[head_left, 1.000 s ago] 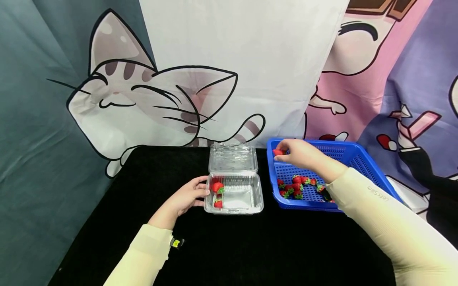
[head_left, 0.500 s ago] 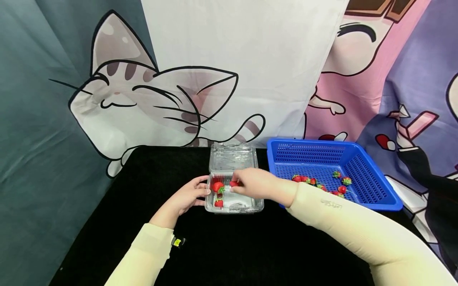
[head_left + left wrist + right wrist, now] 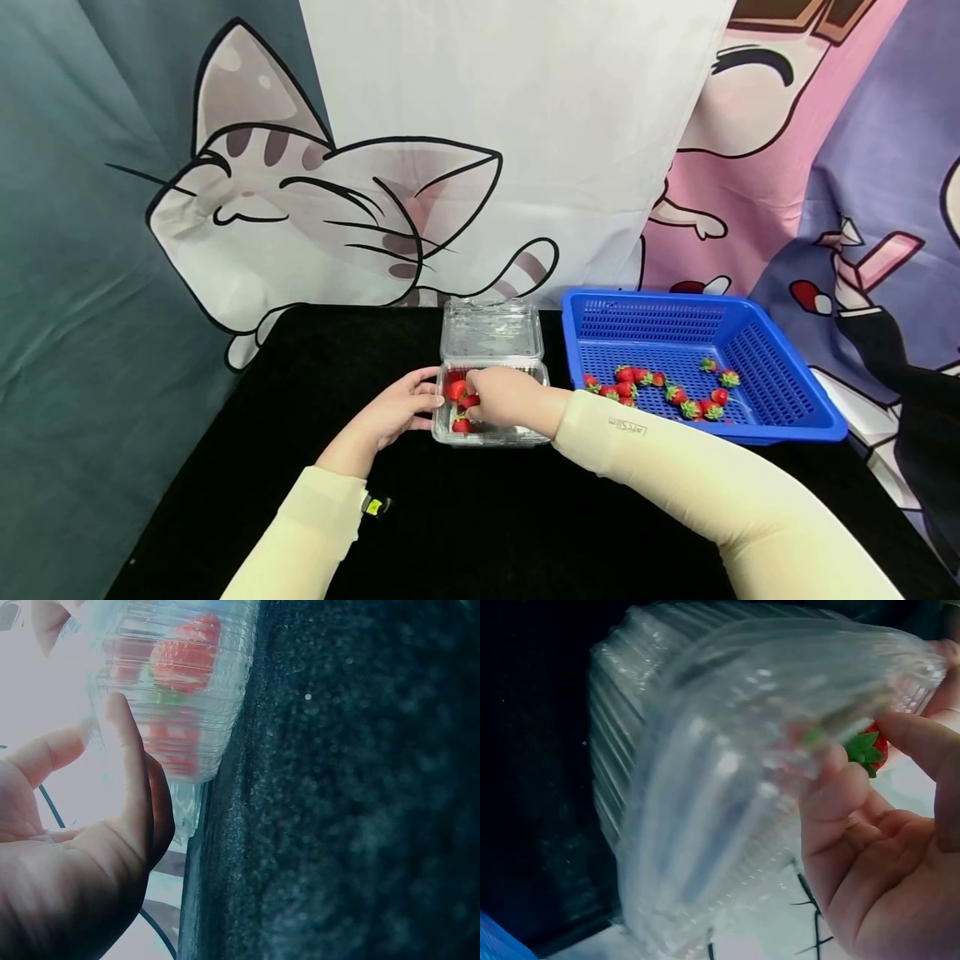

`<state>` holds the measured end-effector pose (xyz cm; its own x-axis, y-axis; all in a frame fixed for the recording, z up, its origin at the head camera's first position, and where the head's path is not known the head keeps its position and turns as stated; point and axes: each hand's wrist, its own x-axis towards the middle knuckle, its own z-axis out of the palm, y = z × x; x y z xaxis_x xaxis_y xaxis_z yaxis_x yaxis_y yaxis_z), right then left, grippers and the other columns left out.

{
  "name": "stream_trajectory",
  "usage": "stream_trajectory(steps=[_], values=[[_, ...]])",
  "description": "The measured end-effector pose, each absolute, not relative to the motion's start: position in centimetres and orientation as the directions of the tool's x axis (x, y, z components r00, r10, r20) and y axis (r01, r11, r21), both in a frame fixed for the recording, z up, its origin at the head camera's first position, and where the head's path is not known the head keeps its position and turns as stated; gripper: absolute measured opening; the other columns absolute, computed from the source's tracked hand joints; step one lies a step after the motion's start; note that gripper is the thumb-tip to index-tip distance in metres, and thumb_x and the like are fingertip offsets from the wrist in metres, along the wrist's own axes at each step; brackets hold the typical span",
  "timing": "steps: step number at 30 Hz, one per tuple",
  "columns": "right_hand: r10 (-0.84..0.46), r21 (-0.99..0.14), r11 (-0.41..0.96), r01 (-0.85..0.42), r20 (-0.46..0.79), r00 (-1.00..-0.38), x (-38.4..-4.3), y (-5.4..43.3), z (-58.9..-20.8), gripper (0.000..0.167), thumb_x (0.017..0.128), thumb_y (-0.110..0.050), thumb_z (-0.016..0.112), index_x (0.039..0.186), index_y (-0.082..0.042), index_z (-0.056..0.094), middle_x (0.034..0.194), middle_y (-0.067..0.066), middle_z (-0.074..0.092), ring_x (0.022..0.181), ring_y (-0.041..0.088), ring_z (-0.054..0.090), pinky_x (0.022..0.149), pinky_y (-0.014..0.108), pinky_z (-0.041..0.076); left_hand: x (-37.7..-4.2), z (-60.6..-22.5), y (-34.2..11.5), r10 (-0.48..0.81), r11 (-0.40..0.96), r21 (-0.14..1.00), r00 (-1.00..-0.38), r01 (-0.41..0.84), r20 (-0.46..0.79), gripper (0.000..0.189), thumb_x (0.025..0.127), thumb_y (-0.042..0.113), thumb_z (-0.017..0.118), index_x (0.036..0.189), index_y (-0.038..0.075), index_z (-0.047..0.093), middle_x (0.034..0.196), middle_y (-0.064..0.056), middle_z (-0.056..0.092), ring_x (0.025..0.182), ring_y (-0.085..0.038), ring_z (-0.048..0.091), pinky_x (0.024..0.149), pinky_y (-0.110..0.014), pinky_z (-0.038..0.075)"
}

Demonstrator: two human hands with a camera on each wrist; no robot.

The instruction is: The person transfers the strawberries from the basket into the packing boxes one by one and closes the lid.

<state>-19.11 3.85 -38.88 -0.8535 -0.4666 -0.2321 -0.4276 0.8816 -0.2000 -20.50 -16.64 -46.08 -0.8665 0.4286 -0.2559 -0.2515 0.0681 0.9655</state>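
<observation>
A clear plastic clamshell box stands on the black table with its lid raised at the back. My left hand holds its left side, thumb over the rim and a finger along the outer wall in the left wrist view. Inside, a red strawberry lies at the left, and another strawberry lies nearer the front. Reaching into the box, my right hand pinches a strawberry between thumb and fingers; its green leaves show in the right wrist view. The back of that hand hides part of the box.
A blue plastic basket to the right holds several strawberries. Black cloth covers the table. Behind it hangs a printed curtain. My right sleeve passes in front of the basket.
My right hand has carried a strawberry from the basket leftward into the box, then farther toward the box's left side. The left hand has stayed on the box.
</observation>
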Motion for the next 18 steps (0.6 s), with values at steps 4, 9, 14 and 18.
stream_trajectory(steps=[4,9,14,18], values=[[-0.450,-0.212,0.889,-0.406,-0.244,-0.859,-19.4,3.9,-39.5,0.028,0.085,-0.033,0.078,0.095,-0.014,0.058,0.079,-0.004,0.058,0.070,0.014,0.054,0.068,0.035,0.048,-20.7,-46.2,-16.6,0.437,0.066,0.965,-0.862,-0.254,-0.257,0.065,0.096,0.005,0.058,0.153,0.004,0.027,0.128,-0.022,0.052,0.102,-0.024,0.064,0.079,-0.036,0.057],[-0.453,-0.236,0.888,-0.395,-0.289,-0.844,-19.4,3.7,-39.8,0.030,0.085,-0.030,0.077,0.099,-0.013,0.058,0.082,-0.003,0.059,0.073,0.014,0.056,0.071,0.034,0.049,-20.8,-46.3,-16.5,0.442,0.060,0.966,-0.861,-0.252,-0.252,0.066,0.096,0.005,0.059,0.153,0.004,0.027,0.126,-0.020,0.053,0.101,-0.025,0.064,0.078,-0.036,0.058],[-0.477,-0.264,0.873,-0.411,-0.286,-0.831,-19.5,3.4,-40.0,0.026,0.085,-0.023,0.077,0.100,-0.012,0.058,0.086,-0.001,0.061,0.076,0.015,0.058,0.075,0.035,0.050,-20.7,-46.2,-16.6,0.440,0.060,0.966,-0.862,-0.252,-0.252,0.066,0.095,0.005,0.059,0.153,0.003,0.027,0.125,-0.020,0.053,0.099,-0.024,0.064,0.078,-0.036,0.057],[-0.480,-0.297,0.866,-0.402,-0.268,-0.836,-19.6,3.2,-40.2,0.022,0.087,-0.023,0.075,0.095,-0.012,0.057,0.083,-0.001,0.059,0.073,0.015,0.055,0.072,0.033,0.048,-20.6,-46.0,-16.6,0.441,0.058,0.965,-0.860,-0.257,-0.256,0.066,0.095,0.005,0.059,0.153,0.003,0.027,0.125,-0.020,0.053,0.098,-0.021,0.064,0.077,-0.035,0.057]])
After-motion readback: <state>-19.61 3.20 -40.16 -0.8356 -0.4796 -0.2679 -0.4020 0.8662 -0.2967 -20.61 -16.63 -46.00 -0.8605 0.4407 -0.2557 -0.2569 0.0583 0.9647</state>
